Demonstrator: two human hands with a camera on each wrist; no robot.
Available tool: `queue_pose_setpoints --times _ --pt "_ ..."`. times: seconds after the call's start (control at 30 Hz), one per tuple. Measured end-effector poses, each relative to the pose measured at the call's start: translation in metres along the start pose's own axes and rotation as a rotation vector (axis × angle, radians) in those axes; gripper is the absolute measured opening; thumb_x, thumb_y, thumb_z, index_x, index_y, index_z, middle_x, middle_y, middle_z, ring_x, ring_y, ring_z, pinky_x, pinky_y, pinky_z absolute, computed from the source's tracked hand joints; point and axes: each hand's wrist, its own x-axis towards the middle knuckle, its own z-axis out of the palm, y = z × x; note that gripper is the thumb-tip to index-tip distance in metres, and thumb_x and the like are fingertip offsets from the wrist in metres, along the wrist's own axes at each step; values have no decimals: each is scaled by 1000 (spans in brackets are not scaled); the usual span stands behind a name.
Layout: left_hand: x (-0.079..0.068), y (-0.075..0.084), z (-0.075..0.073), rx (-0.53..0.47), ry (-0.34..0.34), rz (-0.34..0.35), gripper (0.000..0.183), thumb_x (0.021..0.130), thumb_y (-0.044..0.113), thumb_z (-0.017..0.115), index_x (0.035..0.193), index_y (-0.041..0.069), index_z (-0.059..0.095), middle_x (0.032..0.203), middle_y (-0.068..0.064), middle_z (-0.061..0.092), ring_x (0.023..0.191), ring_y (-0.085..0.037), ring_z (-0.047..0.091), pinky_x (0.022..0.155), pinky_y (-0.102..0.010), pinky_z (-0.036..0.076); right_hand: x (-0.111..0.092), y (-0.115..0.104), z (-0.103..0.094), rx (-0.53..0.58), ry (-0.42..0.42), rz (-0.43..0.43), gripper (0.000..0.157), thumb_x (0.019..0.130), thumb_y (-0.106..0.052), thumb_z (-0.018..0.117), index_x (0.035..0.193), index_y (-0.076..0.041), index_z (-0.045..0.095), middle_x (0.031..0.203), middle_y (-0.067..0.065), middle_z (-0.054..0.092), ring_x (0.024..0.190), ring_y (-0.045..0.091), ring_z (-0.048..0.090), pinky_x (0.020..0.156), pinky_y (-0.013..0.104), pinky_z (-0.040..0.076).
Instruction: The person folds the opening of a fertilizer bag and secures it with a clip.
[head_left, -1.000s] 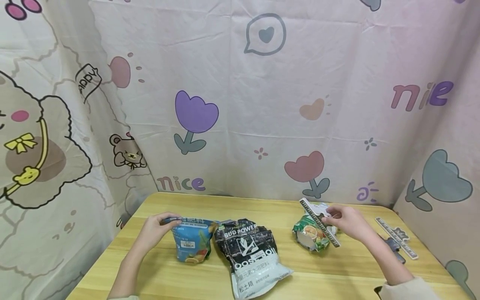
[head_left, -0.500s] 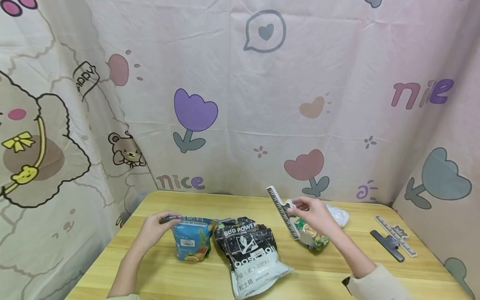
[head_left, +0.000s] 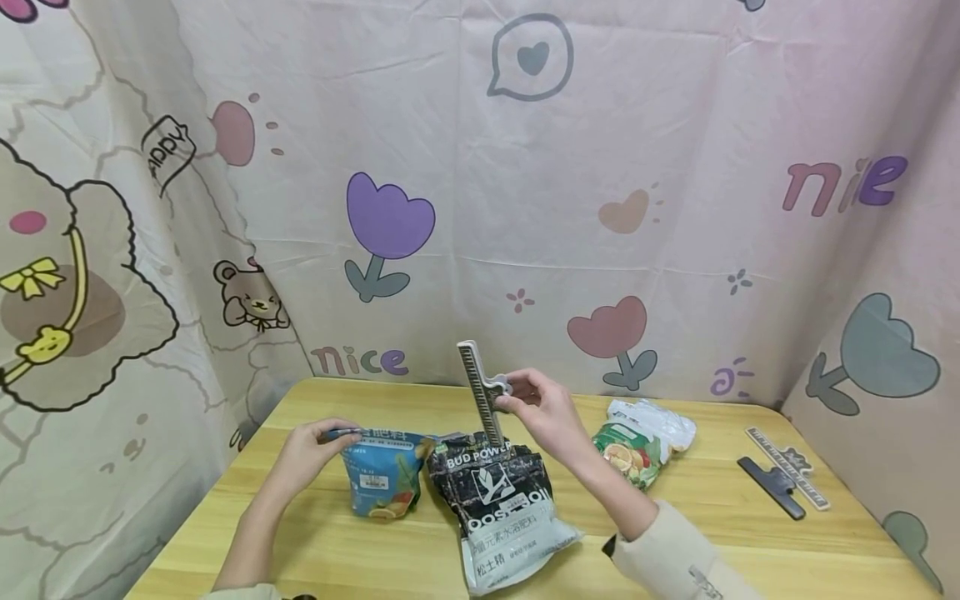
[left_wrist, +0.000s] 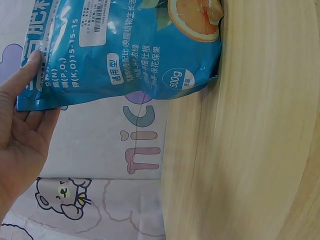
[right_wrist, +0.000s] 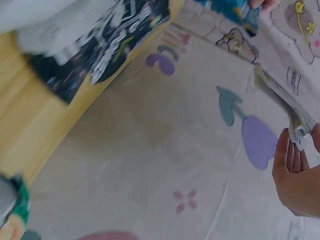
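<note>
My left hand [head_left: 303,457] pinches the top edge of a blue fertilizer bag [head_left: 381,482], thumb on its printed front. In the left wrist view the bag [left_wrist: 135,50] stands upright with its base at the wooden table. My right hand [head_left: 546,414] pinches a long white sealing clip [head_left: 478,390] with a dark toothed bar by its handle. The clip is raised and tilted, and its lower end overlaps the top of a black and silver "BUD POWER" bag [head_left: 501,504] in the head view. That bag lies between my hands.
A green and white bag with fruit pictures [head_left: 637,446] lies right of my right forearm. Farther right on the table [head_left: 705,533] are a black clip [head_left: 772,489] and a white clip [head_left: 801,479], side by side. Printed curtains [head_left: 510,208] surround the table's back and sides.
My right hand has carried the white clip leftward and up, from over the green bag to above the black and silver bag. My left hand keeps its pinch on the blue bag.
</note>
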Motion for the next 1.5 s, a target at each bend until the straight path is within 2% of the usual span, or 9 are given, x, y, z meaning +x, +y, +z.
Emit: queue_pose_setpoints --times 0.2,0.37,0.6,0.8,1.03,1.23,1.37,1.5 --pt "0 1 0 4 -1 3 18 87 21 65 97 7 70 92 -6 67 80 -17 61 68 -29 49 2 -21 25 40 27 -132 21 78 0 69 97 3 60 85 9 64 76 21 60 73 28 49" --pt "1 1 0 13 -7 15 19 87 20 65 98 6 69 93 -6 66 80 -17 61 68 -30 49 -1 -42 40 45 43 -161 19 78 4 67 95 7 59 85 14 63 75 25 59 72 28 50" --pt "0 1 0 12 -6 -1 19 86 20 66 98 6 69 93 -6 67 80 -18 62 68 -30 49 12 -15 66 53 34 -200 20 78 -4 70 95 1 61 86 6 65 75 19 60 70 28 50" --pt "0 1 0 15 -3 -7 20 86 22 66 98 6 70 93 -6 67 82 -18 62 70 -31 49 15 -11 75 -45 -5 -328 20 79 -9 71 95 -3 62 86 0 62 75 10 58 70 23 49" --pt "1 -1 -1 -3 0 -2 22 86 24 66 98 7 70 93 -6 67 83 -18 62 71 -30 49 20 -15 80 -174 -59 -421 20 79 -8 71 96 -1 62 85 1 60 75 10 59 66 17 48" --pt "-1 -8 -1 -72 -8 49 20 85 18 67 101 6 68 96 -6 66 81 -14 62 68 -27 49 24 -20 89 -294 -125 -530 23 81 -13 70 99 0 65 82 0 57 69 7 54 59 10 42" --pt "-3 -13 -1 -117 -12 57 22 85 15 67 106 5 66 100 -8 65 80 -12 61 67 -28 49 28 -21 98 -426 -174 -593 22 83 -17 68 100 -4 68 76 -3 50 62 4 46 54 7 36" --pt "-2 -16 -1 -144 -8 35 26 86 15 66 109 3 63 103 -12 63 82 -12 61 70 -31 50 30 -21 108 -587 -222 -639 21 86 -21 66 101 -8 69 78 -4 48 64 4 44 56 6 34"
